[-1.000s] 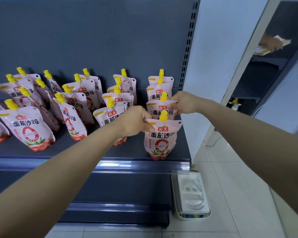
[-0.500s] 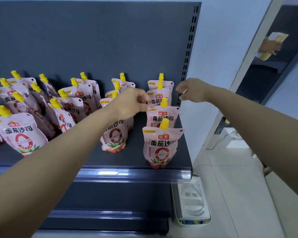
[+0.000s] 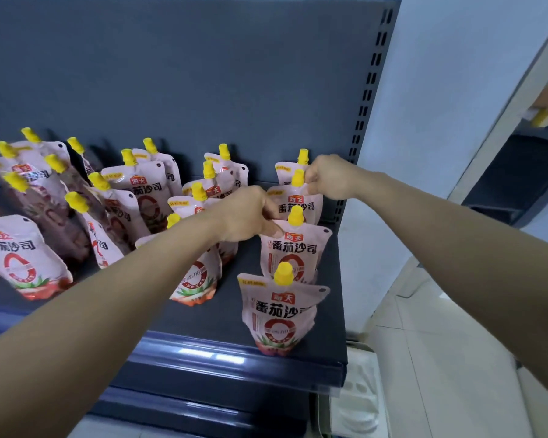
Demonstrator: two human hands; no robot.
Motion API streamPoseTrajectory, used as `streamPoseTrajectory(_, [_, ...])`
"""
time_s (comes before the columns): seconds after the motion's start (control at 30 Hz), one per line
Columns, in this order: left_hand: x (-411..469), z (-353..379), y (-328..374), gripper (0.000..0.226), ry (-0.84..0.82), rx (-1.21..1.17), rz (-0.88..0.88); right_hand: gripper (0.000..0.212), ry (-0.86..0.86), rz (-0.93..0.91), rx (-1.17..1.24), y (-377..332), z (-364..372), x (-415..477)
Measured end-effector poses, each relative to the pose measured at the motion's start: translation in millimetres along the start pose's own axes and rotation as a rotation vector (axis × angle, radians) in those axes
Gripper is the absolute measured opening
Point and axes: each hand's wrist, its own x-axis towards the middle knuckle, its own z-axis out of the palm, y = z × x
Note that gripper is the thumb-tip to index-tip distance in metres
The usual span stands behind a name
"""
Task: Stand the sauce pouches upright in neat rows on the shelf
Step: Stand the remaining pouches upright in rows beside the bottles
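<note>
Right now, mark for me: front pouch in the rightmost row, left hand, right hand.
front pouch (image 3: 279,314): head view, on its printed front panel.
left hand (image 3: 248,213): head view, on the back of the hand.
right hand (image 3: 330,177): head view, on the back of the hand.

The person's left hand (image 3: 247,213) has left the corner of the front pink plastic sauce pouch with a yellow cap (image 3: 279,311) and now pinches the top left corner of the second pouch (image 3: 293,251) behind it. The right hand (image 3: 329,177), free beside the slotted grey shelf post (image 3: 367,99) half a second ago, now pinches the top edge of the third pouch (image 3: 298,205).
</note>
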Motion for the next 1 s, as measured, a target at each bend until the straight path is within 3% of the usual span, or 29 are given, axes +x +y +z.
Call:
streamPoseTrajectory(0.13, [1.7,-0.8,-0.5,0.007,-0.016,0.000,-0.004,0.021,-0.012,-0.023,-0.028,0.6,-3.6,1.2])
streamPoseTrajectory(0.3, [5.3,-4.3,-4.1,0.030,-0.052,0.014,0.010,0.022,-0.028,0.007,-0.027,-3.4,-5.9,-4.3])
streamPoseTrajectory(0.53, [7.9,-8.9,-9.7,0.033,-0.090,0.062,0.089,0.029,-0.034,0.107,-0.035,-15.9,-4.8,-14.5])
streamPoseTrajectory(0.7, [10.5,-7.7,-14.4,0.027,-0.119,0.063,0.111,0.024,-0.026,0.161,0.001,-17.3,-1.9,-17.7])
streamPoseTrajectory(0.87, [6.6,-15.5,-16.4,0.020,-0.199,0.084,0.140,0.039,-0.102,0.193,-0.077,-10.8,-8.4,-17.0])
streamPoseTrajectory(1.0, [6.0,-40.5,-12.6,0.012,-0.130,-0.081,0.096,0.021,0.043,0.292,-0.098,3.6,-20.2,-10.7])
